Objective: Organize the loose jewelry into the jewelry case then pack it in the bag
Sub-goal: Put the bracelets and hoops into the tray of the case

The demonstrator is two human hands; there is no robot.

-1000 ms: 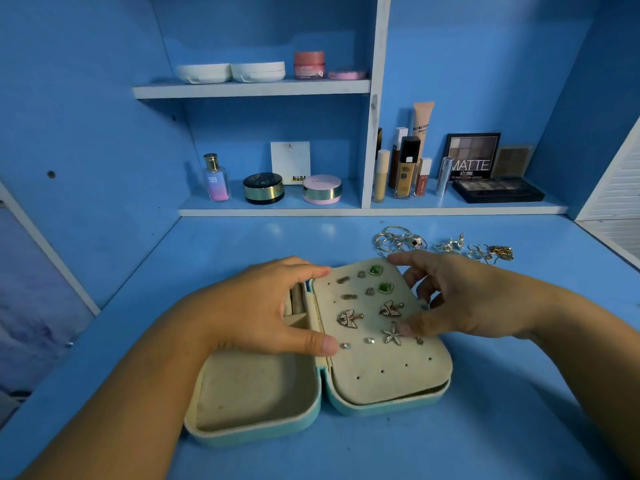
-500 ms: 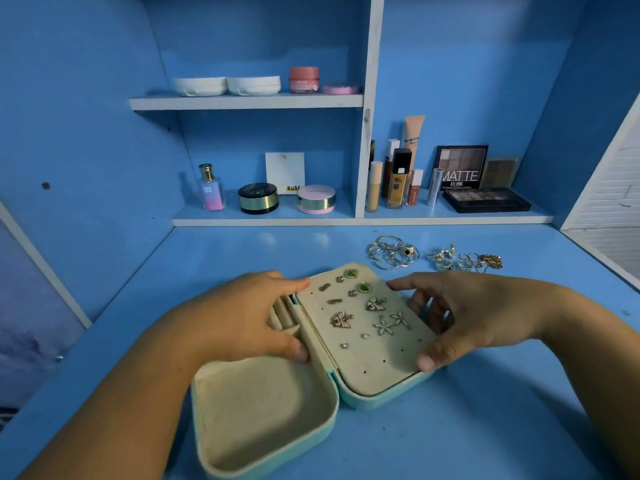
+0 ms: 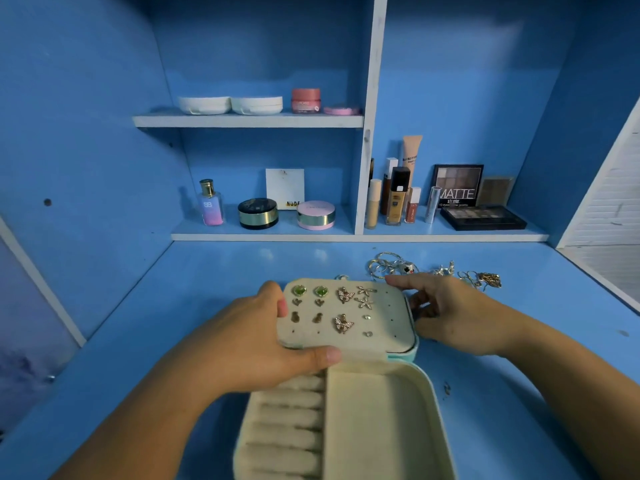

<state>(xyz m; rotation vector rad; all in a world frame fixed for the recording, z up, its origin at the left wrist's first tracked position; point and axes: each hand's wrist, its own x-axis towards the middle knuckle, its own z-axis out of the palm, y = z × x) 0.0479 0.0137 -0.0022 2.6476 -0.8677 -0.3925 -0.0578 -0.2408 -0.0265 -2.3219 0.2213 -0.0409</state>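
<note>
The open jewelry case (image 3: 381, 427) lies on the blue desk (image 3: 207, 271). The left hand (image 3: 242, 337) pinches its earring panel (image 3: 388, 327) at the left edge between thumb and fingers. The right hand (image 3: 450, 310) clasps the right edge with curled fingers. Loose rings (image 3: 388, 265) lie just behind.

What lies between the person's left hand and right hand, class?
Head view: the jewelry case's earring panel, studded with earrings, lies between the left hand and right hand, which hold its edges.

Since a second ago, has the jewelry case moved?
Yes: the jewelry case has turned counter-clockwise; its earring panel now faces the lower shelf edge.
</note>
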